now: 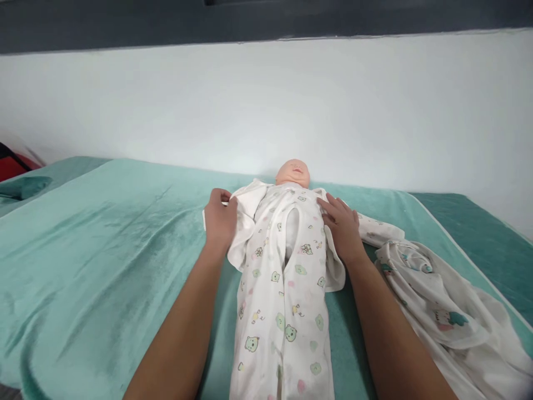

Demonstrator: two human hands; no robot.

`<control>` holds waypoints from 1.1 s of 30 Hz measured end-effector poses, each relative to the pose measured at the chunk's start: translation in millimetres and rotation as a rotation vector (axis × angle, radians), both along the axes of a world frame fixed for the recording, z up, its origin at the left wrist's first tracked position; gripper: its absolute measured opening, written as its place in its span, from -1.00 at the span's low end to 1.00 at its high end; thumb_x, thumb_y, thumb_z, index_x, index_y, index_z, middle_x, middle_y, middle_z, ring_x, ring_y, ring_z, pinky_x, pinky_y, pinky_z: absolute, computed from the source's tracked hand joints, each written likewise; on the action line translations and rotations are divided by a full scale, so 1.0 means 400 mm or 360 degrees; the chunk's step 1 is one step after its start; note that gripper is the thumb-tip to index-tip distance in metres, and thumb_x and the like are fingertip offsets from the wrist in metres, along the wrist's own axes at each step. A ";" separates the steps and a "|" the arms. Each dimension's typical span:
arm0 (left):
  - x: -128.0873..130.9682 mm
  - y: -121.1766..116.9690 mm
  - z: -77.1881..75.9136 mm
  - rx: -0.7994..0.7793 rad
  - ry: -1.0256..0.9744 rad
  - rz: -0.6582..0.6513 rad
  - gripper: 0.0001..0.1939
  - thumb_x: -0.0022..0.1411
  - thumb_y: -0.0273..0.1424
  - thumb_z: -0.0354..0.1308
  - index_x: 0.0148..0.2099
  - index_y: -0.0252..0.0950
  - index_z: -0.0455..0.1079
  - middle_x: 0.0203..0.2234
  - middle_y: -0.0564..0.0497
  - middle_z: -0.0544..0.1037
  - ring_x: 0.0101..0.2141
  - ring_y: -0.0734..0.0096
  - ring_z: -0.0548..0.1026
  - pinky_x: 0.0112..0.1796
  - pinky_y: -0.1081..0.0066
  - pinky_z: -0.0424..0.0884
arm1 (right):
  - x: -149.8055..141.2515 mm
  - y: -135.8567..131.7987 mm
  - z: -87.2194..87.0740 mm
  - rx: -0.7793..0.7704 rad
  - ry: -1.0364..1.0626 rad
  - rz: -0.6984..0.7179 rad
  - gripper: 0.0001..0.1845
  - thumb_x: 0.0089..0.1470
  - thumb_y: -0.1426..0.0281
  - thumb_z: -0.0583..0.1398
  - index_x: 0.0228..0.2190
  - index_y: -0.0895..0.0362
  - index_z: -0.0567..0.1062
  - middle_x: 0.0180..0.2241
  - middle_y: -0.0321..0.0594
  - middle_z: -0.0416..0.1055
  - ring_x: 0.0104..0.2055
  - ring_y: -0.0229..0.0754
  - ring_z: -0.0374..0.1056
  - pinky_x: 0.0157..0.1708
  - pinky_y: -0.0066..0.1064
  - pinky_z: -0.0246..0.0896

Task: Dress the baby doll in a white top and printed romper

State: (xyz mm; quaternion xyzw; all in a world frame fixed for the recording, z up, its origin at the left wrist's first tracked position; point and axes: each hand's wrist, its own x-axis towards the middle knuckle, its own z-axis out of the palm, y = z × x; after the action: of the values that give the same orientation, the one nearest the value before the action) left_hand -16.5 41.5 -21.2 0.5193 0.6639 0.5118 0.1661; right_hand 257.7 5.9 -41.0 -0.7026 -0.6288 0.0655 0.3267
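Fingers, my left hand [220, 219]: curled at the side of a white printed cotton babysuit [306, 283], hold hidden from me; fingers, my right hand [341, 228]: loosely spread against its opposite shoulder, gripping nothing; pink plastic doll [292, 173]: head at the suit's collar, on a teal plush cover [104, 239]; crumpled white printed cloth [441, 316]: beside my right forearm

1. Left hand [220, 219]: bare, its back smooth and rounded.
2. Right hand [342, 226]: bare and slender, with nails too small to make out.
3. Left forearm [181, 328] and right forearm [389, 314]: both bare, slim near the hands, broadening toward the elbows.
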 end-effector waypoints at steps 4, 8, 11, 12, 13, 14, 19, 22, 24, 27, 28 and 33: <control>-0.045 0.030 -0.028 -0.0075 0.0237 0.0176 -0.84 0.25 -0.45 0.04 -0.11 -0.19 0.35 -0.22 -0.01 0.55 -0.25 0.25 0.49 -0.21 0.27 0.38 | 0.018 0.011 -0.032 0.0011 -0.0221 -0.0097 -0.48 0.25 0.38 -0.05 0.17 -0.10 0.42 0.38 -0.27 0.15 0.44 0.02 -0.05 0.36 0.19 -0.35; -0.013 0.034 -0.038 0.0124 0.0623 -0.0054 -0.66 0.31 -0.45 -0.03 0.08 -0.19 0.39 0.03 -0.12 0.51 0.04 0.10 0.44 -0.02 0.13 0.39 | 0.011 0.006 -0.033 0.0020 -0.0302 -0.0240 -0.51 0.34 0.26 -0.11 0.17 -0.10 0.41 0.35 -0.21 0.20 0.42 0.06 -0.04 0.33 0.24 -0.30; 0.030 0.037 -0.039 0.0233 0.0875 -0.0466 -0.62 0.37 -0.35 -0.01 0.18 -0.12 0.39 0.15 -0.06 0.45 0.18 0.10 0.33 0.13 0.10 0.31 | 0.002 -0.001 -0.026 -0.0008 -0.0321 -0.0270 -0.50 0.37 0.18 -0.12 0.20 -0.08 0.37 0.35 -0.15 0.20 0.42 0.09 -0.04 0.33 0.27 -0.29; 0.041 0.039 -0.040 0.0212 0.0948 -0.0558 -0.61 0.39 -0.33 -0.02 0.21 -0.08 0.38 0.17 -0.03 0.44 0.20 0.12 0.32 0.16 0.09 0.28 | 0.000 -0.003 -0.024 -0.0024 -0.0329 -0.0272 -0.49 0.37 0.18 -0.12 0.21 -0.07 0.36 0.35 -0.13 0.19 0.42 0.10 -0.04 0.33 0.27 -0.29; 0.050 0.042 -0.042 0.0178 0.1017 -0.0610 -0.60 0.41 -0.33 -0.05 0.23 -0.05 0.36 0.19 -0.02 0.44 0.21 0.13 0.32 0.18 0.06 0.25 | 0.000 -0.004 -0.023 -0.0039 -0.0338 -0.0272 -0.49 0.37 0.20 -0.11 0.23 -0.06 0.34 0.36 -0.12 0.18 0.42 0.10 -0.05 0.33 0.27 -0.30; 0.056 0.046 -0.043 0.0139 0.1081 -0.0628 -0.58 0.43 -0.33 -0.08 0.26 -0.02 0.34 0.20 -0.01 0.43 0.21 0.13 0.32 0.20 0.04 0.22 | 0.001 -0.004 -0.023 -0.0051 -0.0348 -0.0266 -0.49 0.36 0.22 -0.10 0.24 -0.05 0.32 0.36 -0.11 0.17 0.41 0.10 -0.05 0.33 0.27 -0.30; 0.046 0.064 -0.046 0.0005 0.1298 -0.0561 -0.50 0.44 -0.39 -0.13 0.35 0.03 0.23 0.20 -0.02 0.44 0.16 0.13 0.39 0.16 0.05 0.23 | 0.010 -0.002 -0.020 -0.0063 -0.0391 -0.0209 -0.45 0.28 0.34 -0.03 0.27 -0.08 0.28 0.36 -0.14 0.16 0.39 0.10 -0.02 0.32 0.27 -0.25; 0.017 0.075 -0.043 -0.0123 0.1290 -0.0455 -0.48 0.41 -0.44 -0.16 0.31 0.03 0.29 0.11 -0.03 0.51 0.08 0.10 0.45 0.05 0.10 0.32 | 0.013 0.000 -0.013 -0.0088 -0.0341 -0.0282 -0.45 0.25 0.34 -0.02 0.24 -0.07 0.33 0.34 -0.16 0.21 0.38 0.10 0.03 0.33 0.26 -0.26; -0.002 0.081 -0.041 -0.0235 0.1193 -0.0384 -0.50 0.41 -0.44 -0.17 0.26 0.02 0.35 0.06 -0.03 0.54 0.02 0.10 0.49 -0.03 0.14 0.37 | 0.019 0.001 -0.008 -0.0069 -0.0283 -0.0339 -0.44 0.23 0.34 -0.02 0.21 -0.08 0.38 0.31 -0.20 0.26 0.36 0.08 0.08 0.34 0.26 -0.27; -0.016 0.087 -0.041 -0.0324 0.1087 -0.0373 -0.51 0.40 -0.43 -0.16 0.24 0.01 0.38 0.04 -0.02 0.55 0.00 0.11 0.50 -0.07 0.19 0.39 | 0.042 0.005 -0.003 -0.0017 -0.0199 -0.0385 -0.43 0.17 0.38 -0.02 0.14 -0.07 0.48 0.25 -0.23 0.35 0.31 0.07 0.17 0.34 0.19 -0.18; -0.017 0.087 -0.042 -0.0333 0.1080 -0.0385 -0.50 0.40 -0.43 -0.16 0.24 0.01 0.37 0.03 -0.03 0.55 0.01 0.11 0.49 -0.06 0.19 0.39 | 0.052 0.006 -0.003 -0.0012 -0.0175 -0.0401 -0.43 0.15 0.40 -0.02 0.12 -0.06 0.52 0.24 -0.22 0.37 0.29 0.07 0.20 0.33 0.15 -0.13; -0.009 0.078 -0.047 -0.0244 0.1110 -0.0405 -0.45 0.36 -0.48 -0.16 0.28 -0.02 0.34 0.16 -0.04 0.46 0.13 0.08 0.39 0.07 0.10 0.34 | 0.072 0.010 -0.001 -0.0091 -0.0200 -0.0439 -0.40 0.10 0.40 0.01 0.13 -0.02 0.52 0.23 -0.16 0.37 0.29 0.12 0.21 0.31 0.08 -0.01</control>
State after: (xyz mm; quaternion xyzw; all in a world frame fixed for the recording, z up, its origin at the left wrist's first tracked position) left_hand -20.1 72.8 -39.9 0.7267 0.6471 0.2284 0.0307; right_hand 286.5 10.0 -41.4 -0.7940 -0.5434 -0.0063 0.2725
